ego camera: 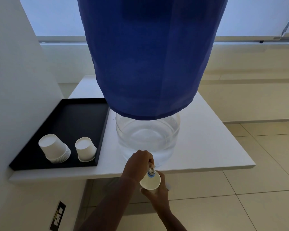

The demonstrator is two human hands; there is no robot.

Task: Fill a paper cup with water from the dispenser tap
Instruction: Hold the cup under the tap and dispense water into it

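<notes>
Under the tap (151, 171) of the water dispenser (148, 139): paper cup (150, 180), upright, mouth open just below the blue-ringed spout. Right hand (158, 192) wrapped around the cup from beneath, gripping it off the edge of the white table (215, 147). Left hand (138, 161) above and just behind the cup, fingers closed on the tap lever. Well left of that hand, on a black tray (77, 117): a stack of upturned cups (54, 149) and a shorter stack (85, 149) beside it. Water level inside the cup not discernible.
</notes>
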